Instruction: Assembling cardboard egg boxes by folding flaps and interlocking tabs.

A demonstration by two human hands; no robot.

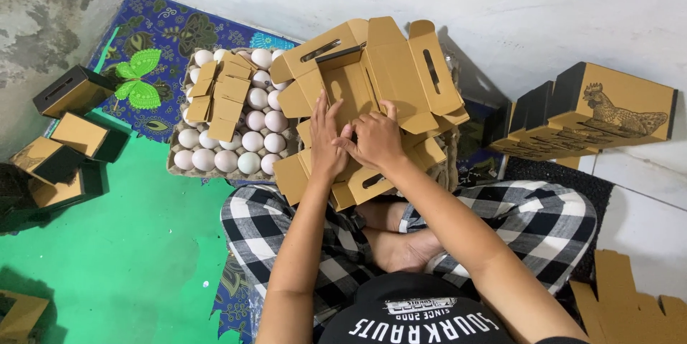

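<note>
A brown cardboard carton [386, 79], unfolded with its flaps spread and handle slots showing, lies in front of my crossed legs. My left hand [327, 140] presses flat on its inner panel, fingers together and pointing away. Beside it, my right hand [376, 140] pushes on a folded flap at the carton's middle, fingers bent over the card. The two hands touch each other. Left of the carton stands a tray of white eggs [247, 140] with a small folded cardboard insert [222, 93] lying on top of the eggs.
Several assembled black-and-brown boxes [68, 136] sit at the left on the green mat. A stack of flat printed cartons [594, 115] leans at the right by the white wall. More flat cardboard [630, 301] lies at the lower right.
</note>
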